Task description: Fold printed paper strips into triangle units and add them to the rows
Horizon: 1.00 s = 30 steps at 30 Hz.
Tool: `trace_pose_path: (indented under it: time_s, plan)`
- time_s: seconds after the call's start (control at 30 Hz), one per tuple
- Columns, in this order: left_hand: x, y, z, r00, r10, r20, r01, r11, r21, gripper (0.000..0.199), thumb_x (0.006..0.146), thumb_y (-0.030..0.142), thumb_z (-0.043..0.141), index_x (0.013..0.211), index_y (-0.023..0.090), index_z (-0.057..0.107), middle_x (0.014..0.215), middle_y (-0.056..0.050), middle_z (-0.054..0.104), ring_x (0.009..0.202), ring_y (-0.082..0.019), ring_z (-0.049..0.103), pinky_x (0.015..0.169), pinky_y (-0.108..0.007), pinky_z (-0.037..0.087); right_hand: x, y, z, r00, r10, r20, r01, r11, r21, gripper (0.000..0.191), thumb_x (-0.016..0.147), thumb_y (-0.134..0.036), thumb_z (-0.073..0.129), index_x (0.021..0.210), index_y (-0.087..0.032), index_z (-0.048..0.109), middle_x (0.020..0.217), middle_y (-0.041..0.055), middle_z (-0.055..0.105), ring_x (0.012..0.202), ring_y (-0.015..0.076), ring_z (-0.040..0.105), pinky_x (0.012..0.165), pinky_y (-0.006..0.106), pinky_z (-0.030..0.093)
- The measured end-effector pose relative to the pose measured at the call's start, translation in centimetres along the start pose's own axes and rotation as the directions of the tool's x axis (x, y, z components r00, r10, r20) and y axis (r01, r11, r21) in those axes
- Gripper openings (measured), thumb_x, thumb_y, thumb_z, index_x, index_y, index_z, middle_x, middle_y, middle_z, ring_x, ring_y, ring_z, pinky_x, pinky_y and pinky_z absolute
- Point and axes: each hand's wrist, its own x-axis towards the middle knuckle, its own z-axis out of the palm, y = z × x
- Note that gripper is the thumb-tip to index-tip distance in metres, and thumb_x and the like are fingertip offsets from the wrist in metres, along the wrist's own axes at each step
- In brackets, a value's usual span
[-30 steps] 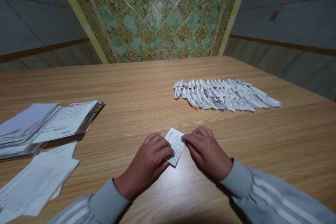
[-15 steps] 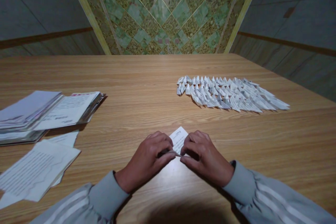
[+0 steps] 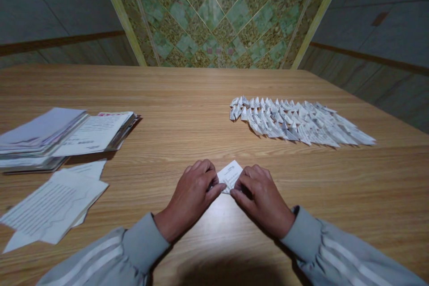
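Observation:
A small folded piece of printed paper [image 3: 230,173] lies on the table between my hands, its pointed corner facing away from me. On its left side my left hand [image 3: 194,196] pinches the near edge between thumb and curled fingers. My right hand [image 3: 263,196] grips the right side the same way, with the thumb at the near corner. Both thumbs press close together along the near edge. The fingertips under and behind the paper are partly hidden.
At the right rear stand rows of several folded paper boats [image 3: 284,120]. A stack of papers and booklets [image 3: 97,134] lies at the left, with loose printed sheets [image 3: 56,205] in front. The wooden table [image 3: 174,98] reaches back to a tiled wall [image 3: 217,18].
The near edge of the paper, raised between my thumbs before, now lies folded flatter. My left hand has shifted slightly up. The whole view has turned a little.

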Motion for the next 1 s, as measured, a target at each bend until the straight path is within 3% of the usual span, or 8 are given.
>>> trace_pose_path:
  time_s: [0.4, 0.73, 0.87, 1.0]
  plan:
    - [0.23, 0.34, -0.09, 0.999, -0.041, 0.005, 0.04, 0.995, 0.09, 0.019, 0.089, 0.032, 0.067, 0.077, 0.018, 0.061, 0.087, -0.004, 0.057, 0.085, -0.023, 0.053, 0.071, -0.034, 0.038, 0.23, -0.47, 0.26, 0.999, 0.024, 0.022, -0.021, 0.994, -0.106, 0.013, 0.087, -0.021, 0.067, 0.077, -0.018, 0.059, 0.082, 0.0029, 0.058, 0.085, 0.0221, 0.05, 0.078, 0.035, 0.033]
    - [0.15, 0.06, -0.18, 0.999, -0.037, -0.039, 0.041, 0.993, 0.109, 0.02, 0.086, 0.034, 0.07, 0.08, 0.019, 0.059, 0.086, -0.003, 0.057, 0.081, -0.022, 0.053, 0.068, -0.032, 0.037, 0.17, -0.3, -0.23, 0.996, 0.04, 0.079, -0.035, 0.997, -0.064, 0.013, 0.087, -0.02, 0.069, 0.082, -0.02, 0.057, 0.086, 0.0019, 0.06, 0.086, 0.0217, 0.049, 0.077, 0.034, 0.033]
    - [0.22, -0.04, -0.07, 0.993, 0.098, -0.066, -0.088, 0.985, 0.147, 0.013, 0.089, 0.03, 0.066, 0.087, 0.018, 0.062, 0.091, -0.004, 0.059, 0.084, -0.022, 0.051, 0.069, -0.032, 0.038, 0.38, -0.09, -0.53, 0.994, 0.041, 0.104, -0.036, 0.998, -0.052, 0.013, 0.085, -0.021, 0.071, 0.083, -0.021, 0.059, 0.086, 0.0011, 0.061, 0.087, 0.0214, 0.05, 0.077, 0.033, 0.033]
    - [0.02, -0.04, 0.01, 0.937, 0.343, -0.069, -0.317, 0.916, 0.245, 0.015, 0.095, 0.027, 0.058, 0.085, 0.019, 0.066, 0.084, -0.004, 0.06, 0.078, -0.021, 0.049, 0.066, -0.032, 0.034, 0.51, 0.15, -0.43, 0.995, 0.033, 0.094, -0.026, 0.997, -0.074, 0.013, 0.083, -0.022, 0.073, 0.082, -0.02, 0.06, 0.085, 0.0014, 0.06, 0.087, 0.0217, 0.051, 0.077, 0.033, 0.032]
